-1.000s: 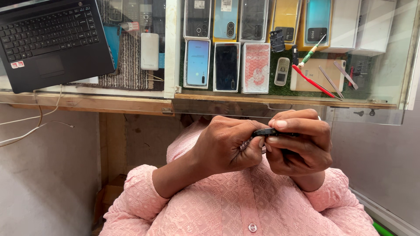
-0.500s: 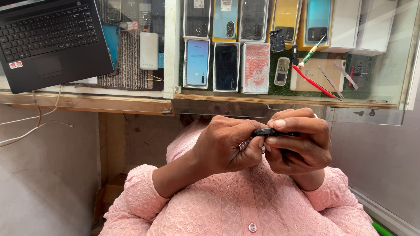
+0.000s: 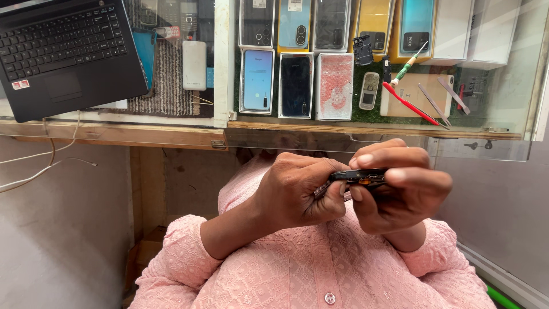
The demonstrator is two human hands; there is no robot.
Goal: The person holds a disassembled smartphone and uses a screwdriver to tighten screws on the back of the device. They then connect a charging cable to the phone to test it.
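From the head camera I look down on both hands, close together in front of the chest, over the pink embroidered top (image 3: 320, 269); between them sits a small dark phone (image 3: 361, 176), held edge-on so that I see only its thin bottom edge with a port in it. The right hand (image 3: 403, 191) is closed around the phone, forefinger curled over the top edge and thumb pressed beneath, so the grip is firm and the fingers well bent; the left hand (image 3: 297, 191) is curled nearly into a fist against the phone's left end, thumb and fingertips pinched at that corner (whether it holds a small tool there I cannot tell, the fingers hide it).

Farther off runs a wooden-edged glass counter (image 3: 143, 134); on it at far left lies an open black laptop (image 3: 63, 54), with white cables (image 3: 34, 163) hanging off the near edge. Under the glass lie rows of phones, among them a light blue phone (image 3: 258, 80), a black-screened phone (image 3: 296, 84) just right of it, and a pink patterned case (image 3: 335, 86); a small grey keypad phone (image 3: 369, 90) lies beyond these. At far right, on a tan phone back (image 3: 400, 106), rest a red spudger (image 3: 409, 104), a green-handled screwdriver (image 3: 410, 64) and metal tweezers (image 3: 433, 104).
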